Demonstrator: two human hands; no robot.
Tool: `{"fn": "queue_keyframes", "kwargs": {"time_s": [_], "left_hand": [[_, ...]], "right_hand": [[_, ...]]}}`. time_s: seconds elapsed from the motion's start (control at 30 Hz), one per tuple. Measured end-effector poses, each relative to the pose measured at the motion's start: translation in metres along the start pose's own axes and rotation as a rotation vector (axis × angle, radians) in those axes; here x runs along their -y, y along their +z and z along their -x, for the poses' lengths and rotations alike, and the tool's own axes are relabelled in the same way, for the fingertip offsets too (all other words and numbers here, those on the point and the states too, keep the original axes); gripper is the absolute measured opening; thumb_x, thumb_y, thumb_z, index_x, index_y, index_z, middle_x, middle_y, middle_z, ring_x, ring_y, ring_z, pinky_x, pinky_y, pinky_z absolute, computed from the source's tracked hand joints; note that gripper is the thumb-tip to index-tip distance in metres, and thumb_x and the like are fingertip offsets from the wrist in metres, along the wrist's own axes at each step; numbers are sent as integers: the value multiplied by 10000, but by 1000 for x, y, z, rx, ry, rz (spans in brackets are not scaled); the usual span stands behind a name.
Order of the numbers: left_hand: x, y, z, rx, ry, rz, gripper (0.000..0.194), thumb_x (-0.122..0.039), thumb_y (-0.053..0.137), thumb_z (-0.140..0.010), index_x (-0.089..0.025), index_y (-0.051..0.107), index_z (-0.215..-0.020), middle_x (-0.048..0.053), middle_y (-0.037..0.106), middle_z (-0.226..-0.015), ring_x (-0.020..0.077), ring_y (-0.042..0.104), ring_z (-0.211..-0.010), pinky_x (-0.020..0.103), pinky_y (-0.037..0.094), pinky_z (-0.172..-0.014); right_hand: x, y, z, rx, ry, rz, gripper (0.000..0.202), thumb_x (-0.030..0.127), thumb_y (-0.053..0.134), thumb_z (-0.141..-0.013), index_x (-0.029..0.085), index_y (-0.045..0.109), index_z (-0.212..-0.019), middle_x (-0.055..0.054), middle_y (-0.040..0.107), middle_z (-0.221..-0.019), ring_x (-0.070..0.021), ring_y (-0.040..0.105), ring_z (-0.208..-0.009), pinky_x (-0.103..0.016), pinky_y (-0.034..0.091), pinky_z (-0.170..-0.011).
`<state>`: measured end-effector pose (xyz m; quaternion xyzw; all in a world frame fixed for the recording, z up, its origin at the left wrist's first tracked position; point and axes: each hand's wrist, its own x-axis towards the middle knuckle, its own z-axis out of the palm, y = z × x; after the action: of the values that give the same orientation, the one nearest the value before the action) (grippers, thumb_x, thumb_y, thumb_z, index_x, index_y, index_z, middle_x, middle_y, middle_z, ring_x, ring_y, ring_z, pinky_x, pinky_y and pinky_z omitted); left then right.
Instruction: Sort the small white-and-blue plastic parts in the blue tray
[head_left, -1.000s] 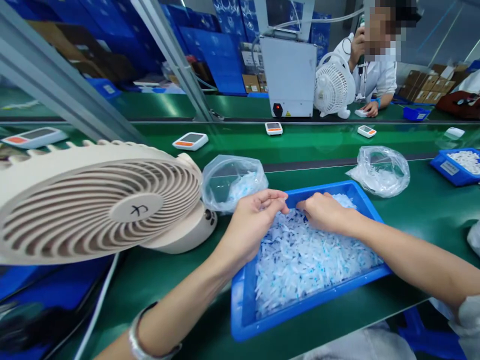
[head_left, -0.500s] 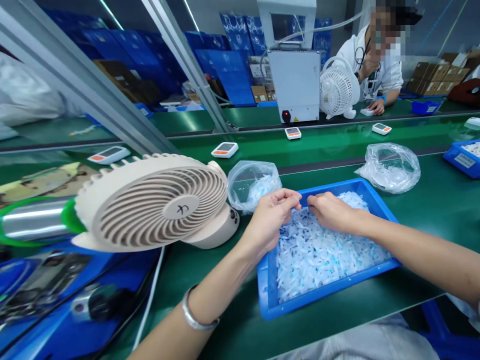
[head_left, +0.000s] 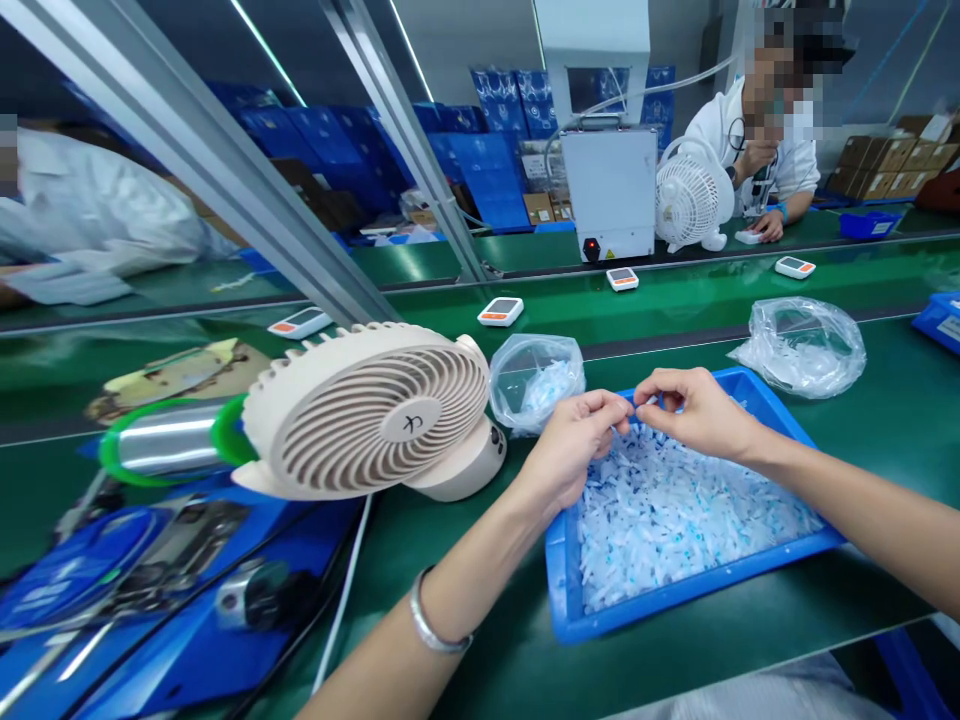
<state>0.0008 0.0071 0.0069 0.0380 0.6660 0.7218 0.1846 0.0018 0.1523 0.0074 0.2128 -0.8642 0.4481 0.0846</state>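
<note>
Above the far left part of a blue tray (head_left: 697, 592), both hands meet at their fingertips. My left hand (head_left: 576, 440) is closed in a pinch, and whatever it holds is too small to make out. Thumb and index finger of my right hand (head_left: 697, 412) are pinched against the left fingertips, with the contents hidden. Small white and light-blue plastic pieces (head_left: 682, 520) fill the tray. Just behind my left hand sits an open clear bag (head_left: 504, 385) with similar pieces inside. Another clear bag (head_left: 814, 345) of pale pieces lies beyond the tray's far right corner.
A beige fan (head_left: 375, 420) stands left of my left forearm, its white cable (head_left: 349, 580) running toward me. Several white devices (head_left: 501, 311) lie on the green belt (head_left: 555, 300). Across it, a person (head_left: 720, 120) sits by a white fan (head_left: 690, 195). A metal post (head_left: 225, 150) slants at left.
My view has swung left, so the scene sits farther right. The hands, apart before, now touch at the fingertips; the right hand has lifted off the pieces. A white-sleeved person appears at left.
</note>
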Motion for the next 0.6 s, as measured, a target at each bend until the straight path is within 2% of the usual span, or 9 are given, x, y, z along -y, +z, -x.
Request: {"fn": "queue_keyframes", "kwargs": {"time_s": [0.2,0.37,0.6], "left_hand": [[-1,-1,1,25,-23,59,207,-271,558,-684,-120,496,-556,-43,426,-474,10,229,-370,175,134,-374],[-2,-2,1,70,-47,85,189,-257,572,-675,-115,506,-569,-38,438,-496,7,229,-382,167,141,-374],[-3,-2,2,79,-92,133,119,-208,594,-648,-103,544,-624,-23,467,-535,0,246,-396,146,144,-370]], "right_hand": [[5,-2,1,-14,58,-185,81,209,531,-686,131,539,-666,52,427,-517,-45,319,-449,-188,269,-420],[5,-3,1,-6,78,-187,110,225,537,-672,124,576,-648,57,393,-471,-49,290,-444,-201,248,-420],[2,-2,0,4,86,-234,159,217,491,-693,113,608,-722,4,531,-593,-75,415,-520,-221,347,-496]]}}
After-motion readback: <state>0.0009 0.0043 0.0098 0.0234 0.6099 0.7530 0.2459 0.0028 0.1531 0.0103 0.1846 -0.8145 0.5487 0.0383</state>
